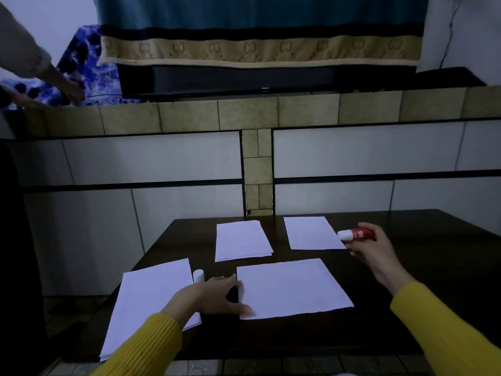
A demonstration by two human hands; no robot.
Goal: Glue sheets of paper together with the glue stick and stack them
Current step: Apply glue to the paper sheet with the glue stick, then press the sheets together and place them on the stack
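Note:
On the dark table (406,267) lie several white paper sheets: a large sheet (292,289) in the middle front, a stack (151,299) at the front left, a small stack (241,241) behind, and one sheet (311,233) at the back right. My left hand (217,294) rests with spread fingers on the left edge of the middle sheet. My right hand (371,249) holds a red glue stick (357,234) in the air, its white end pointing left over the back-right sheet's corner. A white cap (198,276) stands upright between the left stack and my left hand.
A tiled counter (257,115) rises behind the table, with a dark appliance (230,80) under a teal and beige cloth (257,47). Another person's hands (67,88) touch a blue patterned cloth (89,66) at the far left. The table's front edge lies near my sleeves.

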